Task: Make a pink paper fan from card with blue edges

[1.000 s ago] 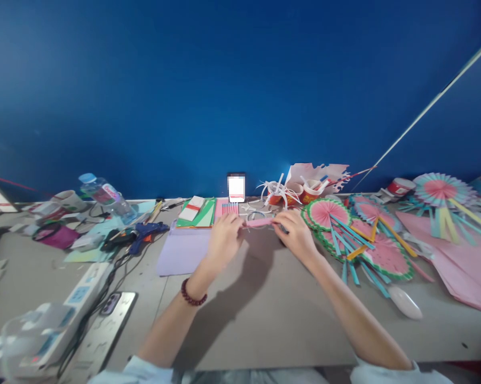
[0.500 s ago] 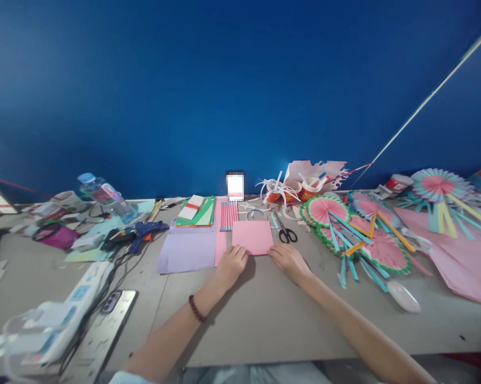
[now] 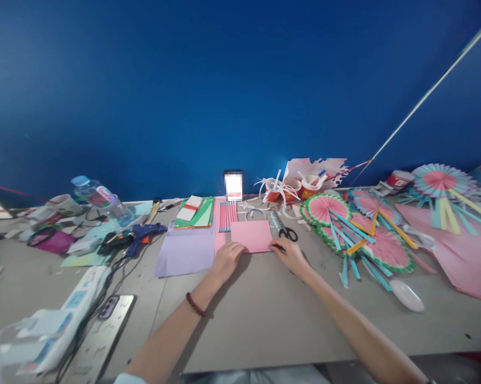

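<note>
A pink sheet of paper (image 3: pixel 251 234) lies flat on the table in front of me, perhaps folded. My left hand (image 3: pixel 227 258) has its fingers closed at the near left corner of the paper. At the near right corner, the thumb and fingers of my right hand (image 3: pixel 291 257) pinch the edge. Just behind the paper are a row of pink striped strips (image 3: pixel 228 216) and a ring of clear tape (image 3: pixel 255 214). Black-handled scissors (image 3: pixel 288 233) lie right of the sheet.
Purple paper (image 3: pixel 186 250) and green sheets (image 3: pixel 200 213) lie at left, near a blue glue gun (image 3: pixel 142 237). Farther left are a power strip (image 3: pixel 70 320) and a phone (image 3: pixel 100 336). Watermelon-patterned paper fans (image 3: pixel 384 250) and a white mouse (image 3: pixel 407 296) are at right.
My right thumb and fingers have drawn together at the paper's near right corner. My left hand has shifted slightly left along the near edge.
</note>
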### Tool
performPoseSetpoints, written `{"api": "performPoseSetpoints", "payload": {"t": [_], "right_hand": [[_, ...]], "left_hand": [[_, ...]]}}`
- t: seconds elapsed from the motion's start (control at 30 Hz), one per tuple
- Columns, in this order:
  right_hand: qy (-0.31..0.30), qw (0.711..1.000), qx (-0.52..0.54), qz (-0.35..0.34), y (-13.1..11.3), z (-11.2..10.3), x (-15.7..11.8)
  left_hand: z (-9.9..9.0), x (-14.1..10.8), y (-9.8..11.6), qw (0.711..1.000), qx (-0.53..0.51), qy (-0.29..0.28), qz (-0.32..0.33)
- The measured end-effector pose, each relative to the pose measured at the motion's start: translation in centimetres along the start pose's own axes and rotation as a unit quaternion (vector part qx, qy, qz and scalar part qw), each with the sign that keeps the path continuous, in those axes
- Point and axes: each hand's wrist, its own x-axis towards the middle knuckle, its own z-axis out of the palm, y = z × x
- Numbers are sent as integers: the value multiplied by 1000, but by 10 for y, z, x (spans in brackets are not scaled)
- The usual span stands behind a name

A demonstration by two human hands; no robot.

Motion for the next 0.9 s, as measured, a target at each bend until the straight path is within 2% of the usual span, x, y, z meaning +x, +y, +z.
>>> {"api": "performPoseSetpoints", "payload": {"t": [0.23, 0.47, 0.73, 0.9], "right_hand": [[36, 999, -15, -2, 5, 10, -2], [48, 998, -41, -21, 10, 12, -3], [15, 996, -45, -80, 18, 5, -4], [16, 992, -73, -102, 18, 5, -6]], "left_hand": [[7, 5, -9, 996, 45, 38, 62], [9, 6, -9, 990, 104, 50, 82], [8, 5, -8, 982, 145, 13, 116], [7, 6, -7, 979, 158, 19, 123]]}}
